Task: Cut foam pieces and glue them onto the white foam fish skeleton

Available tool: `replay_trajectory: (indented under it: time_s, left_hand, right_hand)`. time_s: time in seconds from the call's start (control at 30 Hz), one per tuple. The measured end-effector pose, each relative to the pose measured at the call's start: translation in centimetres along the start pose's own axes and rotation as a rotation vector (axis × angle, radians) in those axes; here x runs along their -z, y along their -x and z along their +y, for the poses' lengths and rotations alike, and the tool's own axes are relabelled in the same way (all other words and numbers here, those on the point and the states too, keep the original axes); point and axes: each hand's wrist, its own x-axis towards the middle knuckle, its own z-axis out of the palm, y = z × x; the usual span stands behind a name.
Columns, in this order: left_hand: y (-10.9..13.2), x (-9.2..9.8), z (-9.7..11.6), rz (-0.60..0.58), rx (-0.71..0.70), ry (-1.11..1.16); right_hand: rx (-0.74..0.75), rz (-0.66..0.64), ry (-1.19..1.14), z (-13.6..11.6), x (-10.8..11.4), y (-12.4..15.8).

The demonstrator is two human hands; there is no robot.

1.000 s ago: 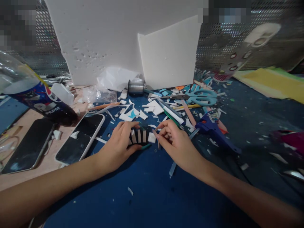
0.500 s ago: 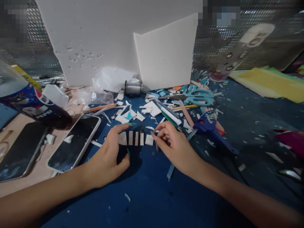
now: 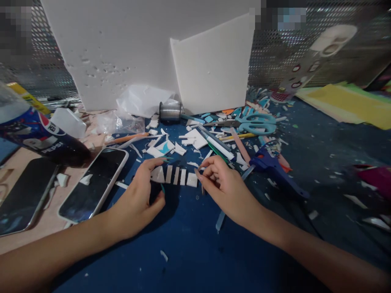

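Observation:
A row of small white foam pieces (image 3: pixel 179 176) lies on the blue table (image 3: pixel 189 252), seemingly set on a dark strip that is hard to make out. My left hand (image 3: pixel 137 197) curls round the row's left end, index finger above and thumb below, gripping it. My right hand (image 3: pixel 221 183) is at the row's right end, fingertips pinched together beside the last white piece. A thin short stick (image 3: pixel 202 189) pokes down from that pinch; I cannot name it.
Two phones (image 3: pixel 94 183) (image 3: pixel 24 197) and a tilted Pepsi bottle (image 3: pixel 45 140) are at left. White foam boards (image 3: pixel 214 65) stand behind. Teal scissors (image 3: pixel 258 123), pens (image 3: pixel 217 145), a blue glue gun (image 3: pixel 275 171), a wire spool (image 3: pixel 170 110) and foam scraps lie behind my hands. Yellow sheets (image 3: pixel 351 101) are at the far right.
My left hand has slid left and opened off the row, so more white pieces show. The right hand has stayed pinched at the right end.

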Motion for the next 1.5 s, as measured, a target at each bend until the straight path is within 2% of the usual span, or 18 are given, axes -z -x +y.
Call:
replay_trajectory:
  time_s: [0.23,0.43,0.53,0.7,0.8,0.97,1.17,1.5]
  left_hand:
    - [-0.1,0.0,0.3,0.007,-0.085,-0.056]
    - [-0.3,-0.1,0.4,0.009,-0.058,-0.091]
    - [-0.4,-0.1,0.4,0.022,-0.091,-0.118]
    - [-0.3,-0.2,0.6,0.054,-0.338,-0.257]
    - [-0.1,-0.3,0.8,0.022,-0.443,-0.349]
    - [0.1,-0.2,0.8,-0.024,-0.461,-0.413]
    - [0.1,-0.2,0.8,-0.011,-0.467,-0.432]
    - [0.0,-0.1,1.0,-0.048,-0.463,-0.444]
  right_hand:
    - [0.008,0.010,0.006,-0.1,0.0,0.0]
    - [-0.004,-0.005,0.031,-0.1,0.1,0.0]
    - [-0.011,-0.015,0.045,-0.2,0.1,0.1]
    - [-0.009,-0.009,0.076,-0.3,0.1,0.1]
    - [0.002,-0.002,0.093,-0.2,0.0,0.1]
    - [0.027,0.003,0.115,0.3,0.0,0.0]
    - [0.058,0.008,0.132,0.5,-0.2,0.1]
    - [0.035,0.018,0.156,0.5,-0.3,0.1]
